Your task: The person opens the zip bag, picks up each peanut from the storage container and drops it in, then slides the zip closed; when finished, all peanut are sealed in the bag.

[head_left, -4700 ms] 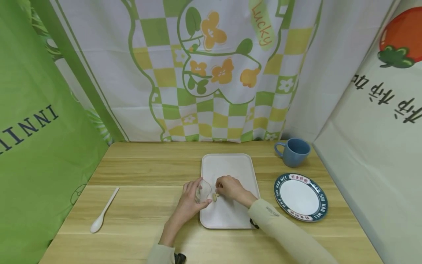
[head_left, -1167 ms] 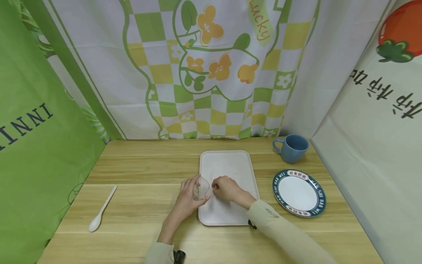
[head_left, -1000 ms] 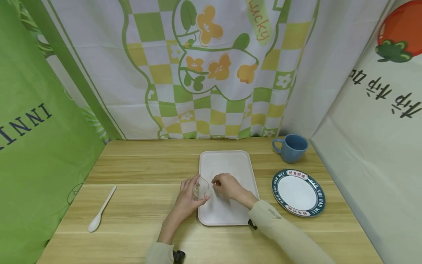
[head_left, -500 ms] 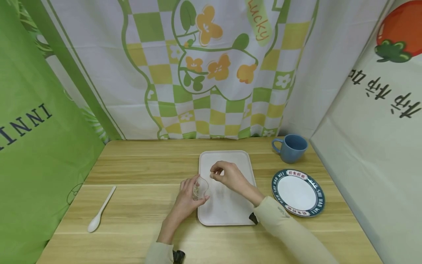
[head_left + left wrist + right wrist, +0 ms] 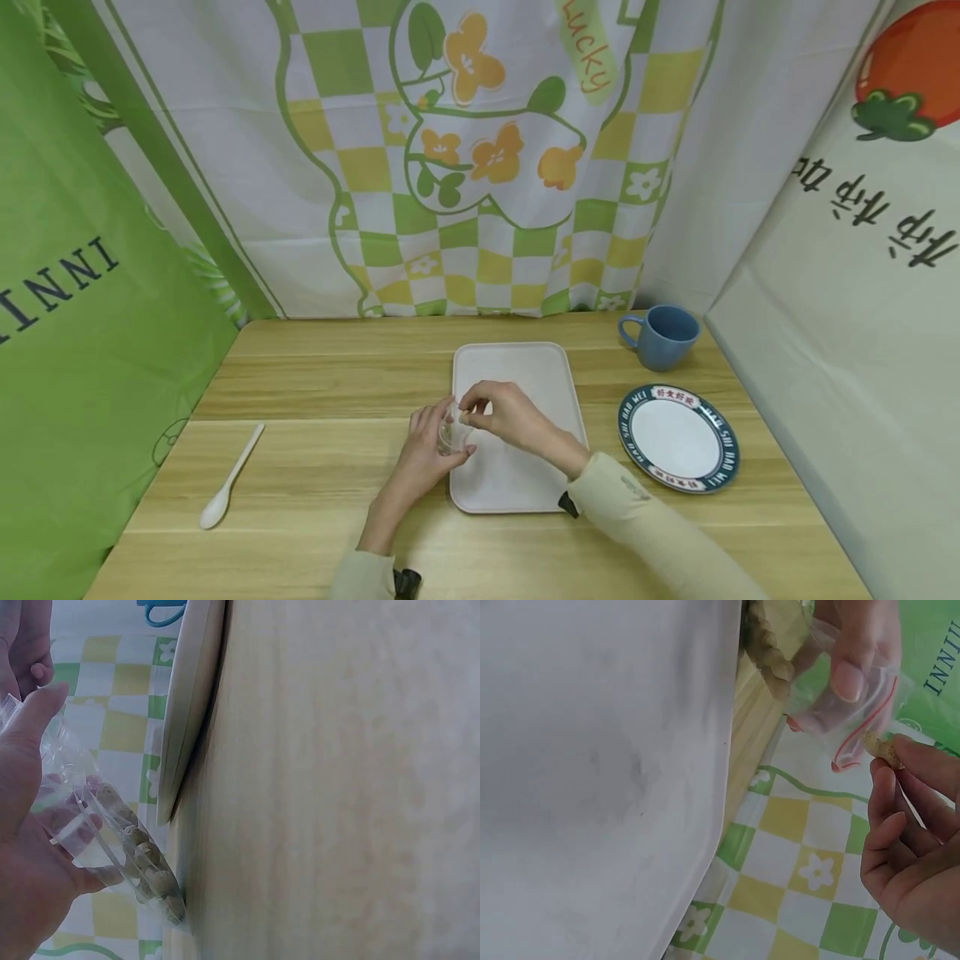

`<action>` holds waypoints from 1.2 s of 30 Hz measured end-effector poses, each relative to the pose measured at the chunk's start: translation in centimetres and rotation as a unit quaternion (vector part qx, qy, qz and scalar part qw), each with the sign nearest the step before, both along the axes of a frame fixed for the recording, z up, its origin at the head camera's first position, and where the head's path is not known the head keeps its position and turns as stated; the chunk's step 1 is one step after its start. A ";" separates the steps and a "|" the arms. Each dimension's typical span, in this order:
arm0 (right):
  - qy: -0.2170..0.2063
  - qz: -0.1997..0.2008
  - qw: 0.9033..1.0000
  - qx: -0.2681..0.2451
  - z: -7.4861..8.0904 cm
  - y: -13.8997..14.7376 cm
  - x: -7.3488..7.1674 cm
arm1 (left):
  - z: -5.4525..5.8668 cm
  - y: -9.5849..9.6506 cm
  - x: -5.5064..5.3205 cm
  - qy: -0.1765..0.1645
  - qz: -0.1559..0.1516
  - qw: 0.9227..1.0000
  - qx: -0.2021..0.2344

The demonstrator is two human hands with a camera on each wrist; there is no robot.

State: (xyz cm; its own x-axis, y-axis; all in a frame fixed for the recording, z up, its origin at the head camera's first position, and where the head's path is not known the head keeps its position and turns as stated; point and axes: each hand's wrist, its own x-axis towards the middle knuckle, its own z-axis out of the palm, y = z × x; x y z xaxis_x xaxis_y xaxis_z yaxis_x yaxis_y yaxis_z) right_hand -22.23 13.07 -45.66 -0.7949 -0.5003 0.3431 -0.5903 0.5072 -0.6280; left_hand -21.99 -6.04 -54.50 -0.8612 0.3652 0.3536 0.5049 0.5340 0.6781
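Observation:
My left hand (image 5: pixel 422 450) holds a clear zip bag (image 5: pixel 79 832) at the left edge of the pale tray (image 5: pixel 517 487), thumb and fingers spread round its mouth. Several peanuts in their shells (image 5: pixel 142 859) lie in the lower part of the bag in the left wrist view. In my right hand (image 5: pixel 517 417), a single peanut (image 5: pixel 883 749) is pinched between thumb and fingertips. It is right by the bag's red-lined mouth in the right wrist view; whether it touches the bag I cannot tell.
A white spoon (image 5: pixel 232 479) lies on the wooden table (image 5: pixel 322 375) to the left. To the right are a plate with a dark green rim (image 5: pixel 632 442) and, farther back, a blue mug (image 5: pixel 663 342). Patterned cloth (image 5: pixel 495 267) hangs behind the table.
Peanuts seen on the tray between the hands in the oldest frame no longer show there. My right hand has risen from the tray with a peanut and moved left to the bag; my left hand stays put.

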 end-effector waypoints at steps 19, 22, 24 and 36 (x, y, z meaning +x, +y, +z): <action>0.012 0.010 0.999 0.032 -0.9 -1.2 0.0 | 0.0 -0.3 0.1 0.000 0.005 1.000 -0.003; 0.035 -0.012 0.999 0.037 -0.7 -1.1 0.1 | 0.1 -0.3 0.1 0.002 0.009 1.000 -0.006; 0.042 -0.028 0.998 0.041 -0.5 -1.0 0.2 | 0.2 -0.3 0.1 0.004 0.013 1.000 -0.004; 0.002 -0.057 0.992 0.110 -0.5 -1.8 1.7 | 0.2 -0.5 0.2 0.060 0.068 0.995 0.031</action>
State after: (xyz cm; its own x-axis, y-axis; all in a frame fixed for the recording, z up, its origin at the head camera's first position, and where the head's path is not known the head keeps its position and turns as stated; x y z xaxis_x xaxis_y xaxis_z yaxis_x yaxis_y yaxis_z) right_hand -20.51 11.30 -46.16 -0.8495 -0.4704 0.2389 -0.5236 0.6957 -0.4917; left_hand -21.76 -6.57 -54.31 -0.8513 0.2218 0.4754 0.5100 0.5625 0.6508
